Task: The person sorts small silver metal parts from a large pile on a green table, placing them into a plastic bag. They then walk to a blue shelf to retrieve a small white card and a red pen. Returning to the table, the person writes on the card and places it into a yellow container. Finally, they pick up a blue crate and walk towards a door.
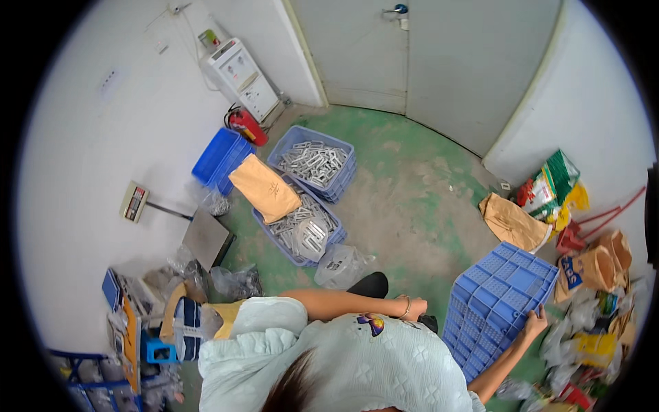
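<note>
My right hand (534, 323) has its fingers round the right edge of a blue plastic crate (504, 292). The crate stands tilted on the floor at my right, with ribbed, perforated faces turned up and its inside hidden. My left hand (414, 308), with a bracelet at the wrist, reaches across in front of me and stops short of the crate's left side. Its fingers look curled in, and whatever they hold is hidden. Just beside it shows a black shoe (429, 322).
Two blue crates of metal parts (312, 163) stand ahead left, one topped by a brown paper sack (264, 189). Beyond are an empty blue bin (223, 161), a fire extinguisher (247, 126) and a water dispenser (241, 79). A floor scale (207, 237) stands left; sacks (515, 221) line the right.
</note>
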A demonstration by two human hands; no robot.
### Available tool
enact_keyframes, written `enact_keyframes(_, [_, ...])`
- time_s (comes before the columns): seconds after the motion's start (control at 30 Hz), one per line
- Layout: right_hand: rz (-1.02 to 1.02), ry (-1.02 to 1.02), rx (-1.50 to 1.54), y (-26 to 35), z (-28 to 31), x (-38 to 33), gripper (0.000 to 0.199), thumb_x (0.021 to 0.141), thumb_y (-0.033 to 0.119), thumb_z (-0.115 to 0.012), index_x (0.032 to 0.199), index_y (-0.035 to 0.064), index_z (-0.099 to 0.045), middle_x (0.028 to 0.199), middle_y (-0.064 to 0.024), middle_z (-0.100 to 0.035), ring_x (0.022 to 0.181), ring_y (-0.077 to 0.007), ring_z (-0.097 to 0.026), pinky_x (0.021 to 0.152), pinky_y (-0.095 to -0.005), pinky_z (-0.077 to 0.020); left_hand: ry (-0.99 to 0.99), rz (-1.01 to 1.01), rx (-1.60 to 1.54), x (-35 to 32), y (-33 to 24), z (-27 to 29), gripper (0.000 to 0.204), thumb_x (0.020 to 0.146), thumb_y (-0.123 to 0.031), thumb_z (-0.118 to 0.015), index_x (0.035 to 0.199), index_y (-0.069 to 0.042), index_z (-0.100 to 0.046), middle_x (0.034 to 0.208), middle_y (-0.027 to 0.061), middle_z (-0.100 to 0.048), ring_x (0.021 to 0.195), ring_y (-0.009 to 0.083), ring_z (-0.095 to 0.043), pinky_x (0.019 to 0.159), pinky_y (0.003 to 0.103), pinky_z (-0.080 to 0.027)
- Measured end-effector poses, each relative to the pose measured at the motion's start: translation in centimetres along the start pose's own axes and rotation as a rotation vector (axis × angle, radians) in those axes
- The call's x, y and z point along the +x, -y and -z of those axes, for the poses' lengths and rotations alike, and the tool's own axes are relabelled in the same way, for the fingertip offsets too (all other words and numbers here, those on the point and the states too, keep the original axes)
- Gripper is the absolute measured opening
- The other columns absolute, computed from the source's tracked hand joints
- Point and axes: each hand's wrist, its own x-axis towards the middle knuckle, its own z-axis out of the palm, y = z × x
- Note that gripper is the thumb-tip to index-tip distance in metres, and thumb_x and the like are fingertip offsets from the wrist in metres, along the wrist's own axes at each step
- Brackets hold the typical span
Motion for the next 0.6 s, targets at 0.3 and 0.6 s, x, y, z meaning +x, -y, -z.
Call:
enact_keyframes(0.3, [0.267, 0.42, -0.031, 13.2, -25.9, 13.9, 0.055, 0.062, -0.008, -0.049, 0.116, -0.0039, -0.053, 0.058, 0.0084, -0.034, 0.048, -0.0019, -0.029, 0.043, -0.0191, -0.022, 0.013, -0.38, -0.23, 10.8, 6.7, 16.1, 0.029, 0.062, -0.025, -0.062, 0.063, 0.004, -0.057, 0.057, 0.0205, -0.053, 0.051, 0.0293, -0.052, 0.047, 0.041, -0.036])
enact_keyframes(0.6, [0.258, 0.76, 0.093, 23.3, -49.8, 20.6, 0.049, 0.058, -0.013, -0.042, 0.105, -0.0087, -0.057, 0.087, -0.0093, -0.063, 0.074, -0.012, -0.058, 0.066, -0.0204, -0.045, -0.151, 0.019, -0.432, 10.4, 17.0, 34.3, 0.04, 0.067, -0.026, -0.066, 0.084, 0.01, -0.058, 0.083, 0.023, -0.062, 0.076, 0.0289, -0.06, 0.064, 0.037, -0.045])
